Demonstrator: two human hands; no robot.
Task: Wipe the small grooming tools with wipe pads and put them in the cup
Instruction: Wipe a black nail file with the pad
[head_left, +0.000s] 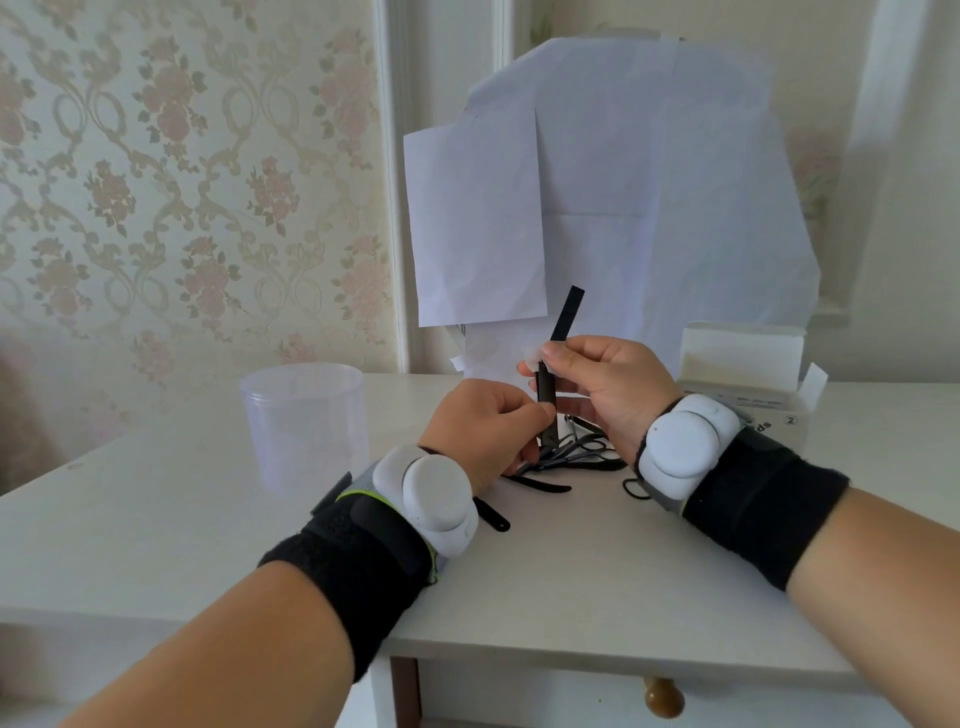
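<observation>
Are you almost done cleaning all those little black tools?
Not nearly. The clear cup looks empty, so nothing seems finished yet. Right now the left hand holds a slim black tool upright while the right hand pinches a white wipe pad around it. A pile of black tools on the white table is left to wipe and put in.

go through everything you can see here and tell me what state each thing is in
left hand: grips the black tool's lower end
right hand: pinches a white wipe pad around the tool
black grooming tool: held upright, off the table
clear plastic cup: upright, looks empty
pile of black tools: lying on the table, behind the hands
wipe pad box: lid open
</observation>
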